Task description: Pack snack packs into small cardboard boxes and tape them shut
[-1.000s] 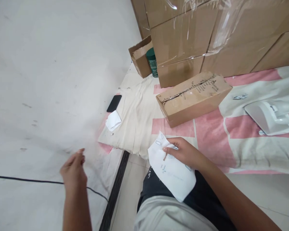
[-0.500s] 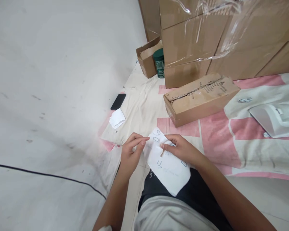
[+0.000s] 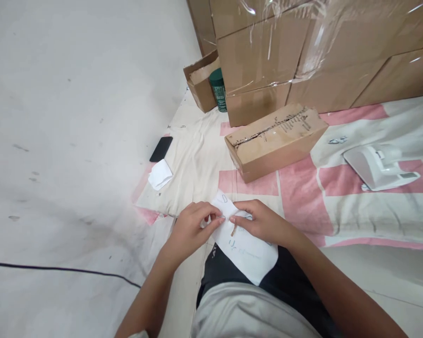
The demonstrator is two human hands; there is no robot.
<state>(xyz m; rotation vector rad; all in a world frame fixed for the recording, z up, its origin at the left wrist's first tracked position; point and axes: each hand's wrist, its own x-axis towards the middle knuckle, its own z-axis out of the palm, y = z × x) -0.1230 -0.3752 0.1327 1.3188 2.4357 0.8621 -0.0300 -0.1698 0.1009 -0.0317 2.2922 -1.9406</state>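
A creased white sheet of paper (image 3: 255,256) with handwriting and small outlined shapes slants above my lap. My right hand (image 3: 264,223) grips its right side, thumb on the face and fingers behind. Beside that thumb a small brown bit (image 3: 233,230) shows on the paper. At the upper left part of the sheet, my left hand (image 3: 195,227) is closed in a pinch, thumb and index tips meeting at a small loop-like outline. Whether that outline is drawn or a separate thing, I cannot tell.
On the pink-and-white cloth (image 3: 299,202) lie a black phone (image 3: 161,149), folded white paper (image 3: 160,174), a cardboard box (image 3: 275,145) and a white device (image 3: 377,166). Behind stand a green-lidded jar (image 3: 218,90), an open carton (image 3: 201,84) and wrapped cartons (image 3: 268,56). A black cable (image 3: 74,269) crosses the wall.
My left hand has gone from extended fingers at the paper's edge to a pinch over its upper left part. My right hand keeps its hold; the whole view has shifted slightly.
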